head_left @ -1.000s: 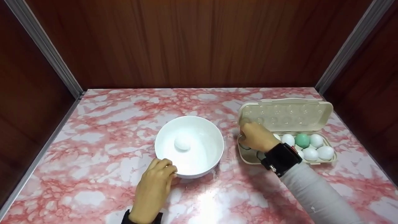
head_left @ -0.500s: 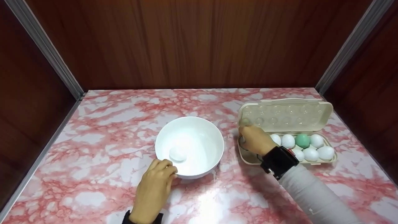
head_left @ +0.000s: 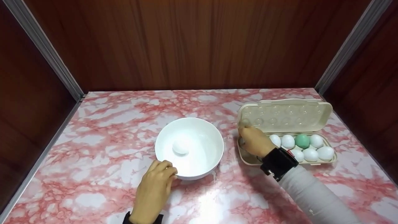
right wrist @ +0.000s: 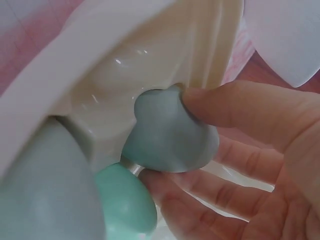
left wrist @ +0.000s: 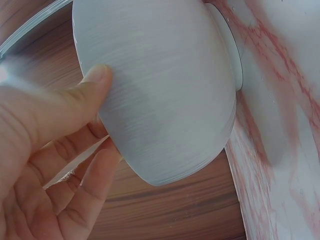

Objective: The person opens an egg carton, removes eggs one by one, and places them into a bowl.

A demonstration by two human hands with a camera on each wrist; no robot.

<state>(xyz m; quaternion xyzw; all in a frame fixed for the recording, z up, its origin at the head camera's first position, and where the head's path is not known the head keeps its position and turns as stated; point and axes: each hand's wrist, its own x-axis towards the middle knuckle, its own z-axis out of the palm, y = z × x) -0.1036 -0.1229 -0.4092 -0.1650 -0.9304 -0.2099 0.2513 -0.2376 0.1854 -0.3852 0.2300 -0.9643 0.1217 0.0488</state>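
My left hand [head_left: 154,189] pinches the near left rim of a white bowl [head_left: 206,149], thumb outside and fingers over the edge. One white egg [head_left: 181,146] lies inside the bowl. At the right, my right hand [head_left: 256,141] reaches into the left end of an open beige egg carton [head_left: 247,161]. In the right wrist view, its thumb and fingers grip a greyish-green egg [right wrist: 170,135] at the carton's wall; the head view mostly hides this egg. A green egg [right wrist: 127,200] and a larger-looking grey egg [right wrist: 50,185] sit beside it.
Several white eggs [head_left: 311,154] and a green egg [head_left: 302,141] fill the carton's right part. Its lid [head_left: 286,118] stands raised at the back. Wooden panels [head_left: 199,46] close off the back and sides of the red-and-white marbled table [head_left: 108,140].
The egg in the bowl has rolled toward the near rim and then back a little. My right hand has shifted slightly left and down in the carton. The left hand keeps its place.
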